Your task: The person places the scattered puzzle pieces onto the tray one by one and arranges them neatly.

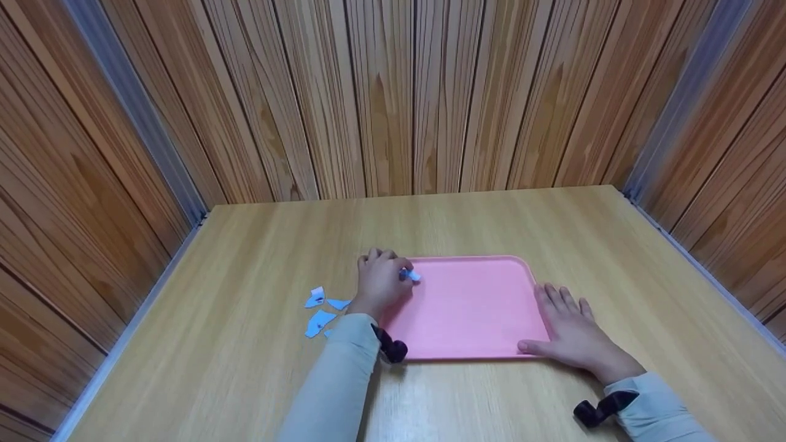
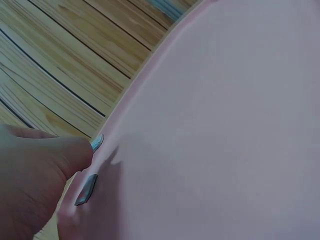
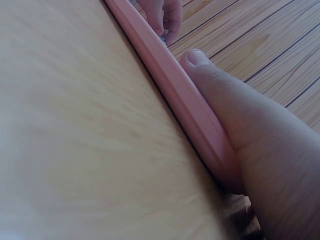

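Observation:
A pink tray lies on the wooden table. My left hand is at its far left corner, with thumb and fingers pinching a small blue paper scrap. Just below the thumb in the left wrist view, a second scrap shows by the tray's rim; I cannot tell whether it lies on the tray. My right hand rests at the tray's right side, fingers straight along the outside, thumb over the near right corner. Several torn blue paper pieces lie on the table left of the tray, partly hidden by the left forearm.
The table is bounded by a wood-panelled back wall and side walls. Metal strips run along the left and right table edges. A black wrist camera hangs from the left cuff, close over the tray's near left corner.

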`<state>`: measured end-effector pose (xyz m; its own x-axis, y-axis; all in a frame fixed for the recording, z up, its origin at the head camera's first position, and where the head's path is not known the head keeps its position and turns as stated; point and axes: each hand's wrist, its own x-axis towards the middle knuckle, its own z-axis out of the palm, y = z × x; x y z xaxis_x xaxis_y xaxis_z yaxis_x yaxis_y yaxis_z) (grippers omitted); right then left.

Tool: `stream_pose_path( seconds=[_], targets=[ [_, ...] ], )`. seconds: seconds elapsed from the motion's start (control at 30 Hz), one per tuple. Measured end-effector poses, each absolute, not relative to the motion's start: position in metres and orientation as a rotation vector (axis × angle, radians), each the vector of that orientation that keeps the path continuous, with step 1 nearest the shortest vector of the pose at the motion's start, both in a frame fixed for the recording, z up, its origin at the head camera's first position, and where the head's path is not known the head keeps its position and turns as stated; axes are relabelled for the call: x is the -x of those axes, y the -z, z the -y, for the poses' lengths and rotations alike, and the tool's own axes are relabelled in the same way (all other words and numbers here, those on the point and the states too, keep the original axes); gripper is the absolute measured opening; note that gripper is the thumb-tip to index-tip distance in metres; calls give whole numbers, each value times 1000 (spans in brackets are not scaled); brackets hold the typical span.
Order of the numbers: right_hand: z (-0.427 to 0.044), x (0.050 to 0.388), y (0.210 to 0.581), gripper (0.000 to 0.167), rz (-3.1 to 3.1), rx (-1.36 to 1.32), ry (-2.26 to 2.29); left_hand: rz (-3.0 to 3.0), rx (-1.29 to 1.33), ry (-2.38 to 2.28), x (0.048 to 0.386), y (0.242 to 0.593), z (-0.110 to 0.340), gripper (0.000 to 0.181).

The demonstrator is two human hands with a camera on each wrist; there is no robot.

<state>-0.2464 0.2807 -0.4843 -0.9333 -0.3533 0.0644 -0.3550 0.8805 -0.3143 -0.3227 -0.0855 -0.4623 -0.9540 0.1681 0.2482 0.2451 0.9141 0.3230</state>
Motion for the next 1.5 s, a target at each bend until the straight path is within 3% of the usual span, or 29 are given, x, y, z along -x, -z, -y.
stream_pose_path(
  seconds=[1.5],
  targets=[
    [-280, 244, 485, 117, 3023, -578, -500, 2980, 202, 654, 336, 468, 62, 19]
  ],
)
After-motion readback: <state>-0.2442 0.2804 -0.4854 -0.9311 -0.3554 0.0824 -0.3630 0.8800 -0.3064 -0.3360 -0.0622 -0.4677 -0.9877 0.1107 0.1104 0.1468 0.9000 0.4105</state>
